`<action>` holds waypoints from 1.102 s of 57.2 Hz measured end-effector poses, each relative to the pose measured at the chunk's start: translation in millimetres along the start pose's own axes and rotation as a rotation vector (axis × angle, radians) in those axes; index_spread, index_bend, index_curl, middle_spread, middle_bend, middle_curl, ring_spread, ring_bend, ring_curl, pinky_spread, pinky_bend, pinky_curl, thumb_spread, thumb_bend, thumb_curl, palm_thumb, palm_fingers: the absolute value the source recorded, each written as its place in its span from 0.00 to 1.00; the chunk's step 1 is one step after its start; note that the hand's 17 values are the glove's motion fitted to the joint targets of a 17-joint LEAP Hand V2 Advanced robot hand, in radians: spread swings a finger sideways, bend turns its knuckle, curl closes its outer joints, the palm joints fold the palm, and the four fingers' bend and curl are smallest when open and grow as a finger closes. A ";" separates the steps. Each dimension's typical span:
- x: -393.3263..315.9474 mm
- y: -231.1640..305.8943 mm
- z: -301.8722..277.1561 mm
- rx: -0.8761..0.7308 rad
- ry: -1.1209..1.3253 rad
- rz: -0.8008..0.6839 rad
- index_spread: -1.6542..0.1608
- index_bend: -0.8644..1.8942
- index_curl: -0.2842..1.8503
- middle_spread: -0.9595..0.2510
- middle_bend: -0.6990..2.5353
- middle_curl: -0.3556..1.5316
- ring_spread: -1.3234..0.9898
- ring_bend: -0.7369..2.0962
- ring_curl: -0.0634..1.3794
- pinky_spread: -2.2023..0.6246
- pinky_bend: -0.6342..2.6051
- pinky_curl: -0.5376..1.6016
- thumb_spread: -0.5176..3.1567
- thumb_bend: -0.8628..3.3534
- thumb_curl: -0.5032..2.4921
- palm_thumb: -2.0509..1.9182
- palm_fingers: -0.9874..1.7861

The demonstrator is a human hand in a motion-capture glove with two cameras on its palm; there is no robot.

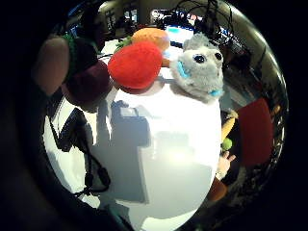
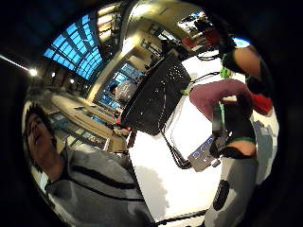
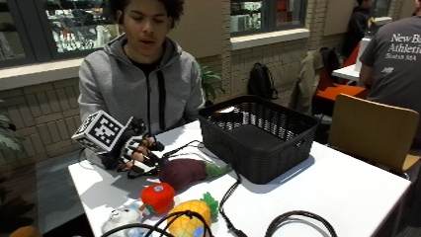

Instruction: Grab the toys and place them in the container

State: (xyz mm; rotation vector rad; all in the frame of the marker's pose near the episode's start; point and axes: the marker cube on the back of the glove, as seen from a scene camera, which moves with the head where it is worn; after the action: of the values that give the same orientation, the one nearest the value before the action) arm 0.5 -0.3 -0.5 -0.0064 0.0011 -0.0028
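Dark-purple plush beet point(image 3: 182, 171) w/ green leaf tip lies on white table point(image 3: 342, 182) just beside black mesh basket point(image 3: 256, 136), gloved right hand point(image 3: 138, 155) curling fingers onto its end opp. the basket.

Black mesh container point(image 3: 256, 136) sitting on white table point(image 3: 342, 192). Purple plush with green leaves point(image 3: 188, 172), red plush point(image 3: 158, 196), yellow-orange pineapple with green top point(image 3: 188, 217), grey plush with blue accents point(image 1: 199, 70). Person wearing grey hoodie point(image 3: 141, 84), black glove point(image 3: 138, 155).
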 end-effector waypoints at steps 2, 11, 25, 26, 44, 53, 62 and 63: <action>0.2 0.1 -0.2 -0.005 0.000 -0.002 0.86 0.36 0.15 0.78 0.35 0.23 0.53 0.44 0.09 0.77 0.30 0.28 0.27 0.28 0.19 0.61 0.65; 2.0 -0.9 1.6 -0.006 -0.002 -0.021 0.81 0.37 0.18 0.76 0.39 0.27 0.49 0.49 0.18 0.76 0.31 0.32 0.43 0.33 0.21 0.64 0.61; -13.0 -1.4 1.7 -0.017 0.040 -0.040 0.79 0.38 0.20 0.75 0.41 0.31 0.46 0.52 0.21 0.76 0.32 0.35 0.54 0.35 0.24 0.63 0.59; -15.6 -3.1 2.0 -0.020 0.056 -0.048 0.79 0.38 0.20 0.75 0.41 0.31 0.46 0.52 0.21 0.76 0.32 0.35 0.54 0.35 0.24 0.62 0.59; -46.3 -76.1 45.3 -0.511 0.385 -0.038 0.75 0.35 0.21 0.76 0.36 0.32 0.48 0.48 0.20 0.77 0.42 0.41 0.50 0.28 0.23 0.54 0.40; -29.5 -94.2 72.3 -0.732 0.557 0.074 0.75 0.35 0.21 0.79 0.32 0.32 0.51 0.44 0.18 0.78 0.46 0.42 0.47 0.25 0.24 0.52 0.31; -13.4 -92.2 82.0 -0.801 0.587 0.135 0.75 0.33 0.19 0.80 0.30 0.32 0.54 0.41 0.17 0.78 0.47 0.43 0.46 0.23 0.25 0.53 0.28; -13.0 -91.4 83.0 -0.798 0.580 0.134 0.75 0.33 0.19 0.81 0.30 0.33 0.54 0.41 0.17 0.78 0.47 0.43 0.45 0.23 0.25 0.53 0.28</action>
State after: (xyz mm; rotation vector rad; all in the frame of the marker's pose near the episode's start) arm -12.7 -91.2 83.1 -0.8029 0.5832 0.1304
